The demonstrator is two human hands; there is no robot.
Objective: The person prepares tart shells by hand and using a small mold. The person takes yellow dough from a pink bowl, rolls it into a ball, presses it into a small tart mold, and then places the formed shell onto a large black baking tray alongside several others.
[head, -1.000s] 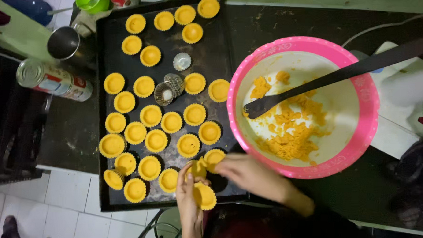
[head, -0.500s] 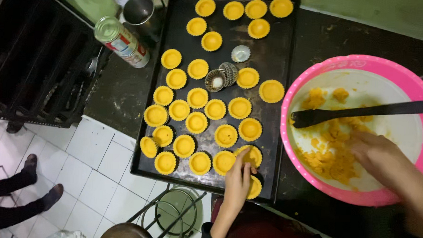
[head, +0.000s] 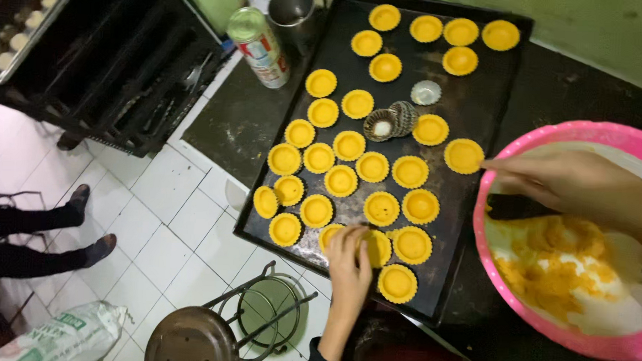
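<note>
A black baking tray [head: 473, 100] holds several yellow tart shells in fluted moulds. My left hand [head: 350, 263] reaches onto the tray's near edge, and its fingertips grip one tart shell [head: 379, 248] in the front row. My right hand [head: 570, 186] lies over the rim of a pink bowl [head: 543, 327] to the right of the tray, with its fingers stretched toward the tray. The bowl holds crumbly yellow dough [head: 553, 267]. A black spatula [head: 516, 207] shows just under my right hand; whether the hand grips it is hidden.
Two empty metal moulds [head: 390, 122] sit mid-tray. A tin can [head: 258, 46] and a steel cup [head: 291, 9] stand left of the tray's far end. Below are a white tiled floor, a metal stool [head: 194, 336], a black rack [head: 112, 59] and another person's legs [head: 35, 227].
The view has drifted left and closer. My right hand rose from the dough to the bowl's rim over the spatula. My left hand stays on the front-row shell.
</note>
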